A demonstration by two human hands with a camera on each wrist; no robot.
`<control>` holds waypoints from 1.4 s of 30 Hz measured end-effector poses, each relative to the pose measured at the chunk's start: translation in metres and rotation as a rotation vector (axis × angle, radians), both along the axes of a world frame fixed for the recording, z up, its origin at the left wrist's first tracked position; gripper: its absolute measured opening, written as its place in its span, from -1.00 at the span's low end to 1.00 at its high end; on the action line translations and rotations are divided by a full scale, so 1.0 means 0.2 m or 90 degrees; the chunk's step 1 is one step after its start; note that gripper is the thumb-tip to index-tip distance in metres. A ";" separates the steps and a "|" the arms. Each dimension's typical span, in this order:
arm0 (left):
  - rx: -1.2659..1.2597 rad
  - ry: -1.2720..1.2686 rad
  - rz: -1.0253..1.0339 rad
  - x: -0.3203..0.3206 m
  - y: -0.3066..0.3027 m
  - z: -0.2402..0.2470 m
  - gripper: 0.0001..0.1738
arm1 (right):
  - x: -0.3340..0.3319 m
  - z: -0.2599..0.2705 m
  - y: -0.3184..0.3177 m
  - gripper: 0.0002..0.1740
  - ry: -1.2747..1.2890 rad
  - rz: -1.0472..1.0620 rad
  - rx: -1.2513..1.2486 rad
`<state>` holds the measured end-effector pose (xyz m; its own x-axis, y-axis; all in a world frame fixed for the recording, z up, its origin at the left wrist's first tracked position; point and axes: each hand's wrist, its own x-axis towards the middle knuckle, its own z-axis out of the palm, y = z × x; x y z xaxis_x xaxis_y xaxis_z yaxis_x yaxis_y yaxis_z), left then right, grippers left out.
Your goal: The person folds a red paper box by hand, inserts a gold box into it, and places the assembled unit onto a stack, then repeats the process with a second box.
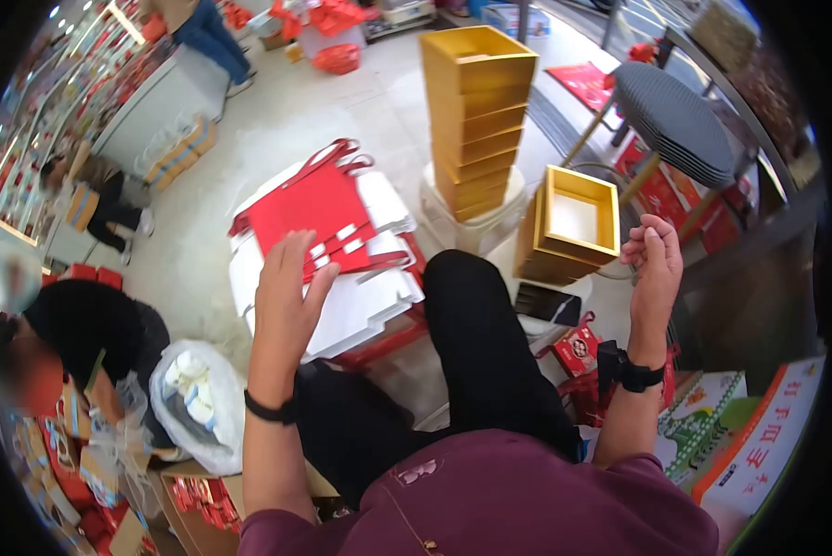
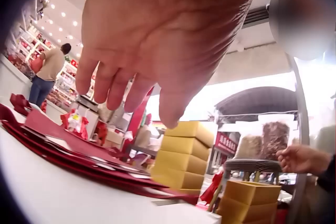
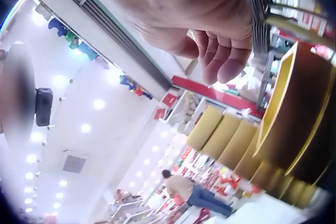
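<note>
Red bags (image 1: 309,208) with handles lie flat on white folded sheets (image 1: 360,315) in front of the knees. My left hand (image 1: 291,296) is over their near edge, fingers extended; in the left wrist view the hand (image 2: 157,40) holds nothing, and whether it touches the bags is unclear. A tall stack of gold boxes (image 1: 476,120) stands beyond, and a shorter stack of open gold boxes (image 1: 583,218) is to its right. Just right of that shorter stack, my right hand (image 1: 655,264) is raised with loosely bent fingers, empty and apart from the boxes.
Grey stacked stools (image 1: 675,120) stand at the upper right. A phone (image 1: 548,303) lies below the short box stack. At the left, a person in black (image 1: 96,334) bends beside a lined bin (image 1: 198,398). Printed cartons (image 1: 759,445) are at the lower right.
</note>
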<state>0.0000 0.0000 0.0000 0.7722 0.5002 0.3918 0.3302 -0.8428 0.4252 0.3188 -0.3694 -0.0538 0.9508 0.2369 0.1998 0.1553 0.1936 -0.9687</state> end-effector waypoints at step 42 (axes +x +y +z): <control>0.084 0.150 0.140 -0.14 0.31 -0.26 -0.35 | -0.54 0.07 1.61 -0.70 0.201 0.519 -0.133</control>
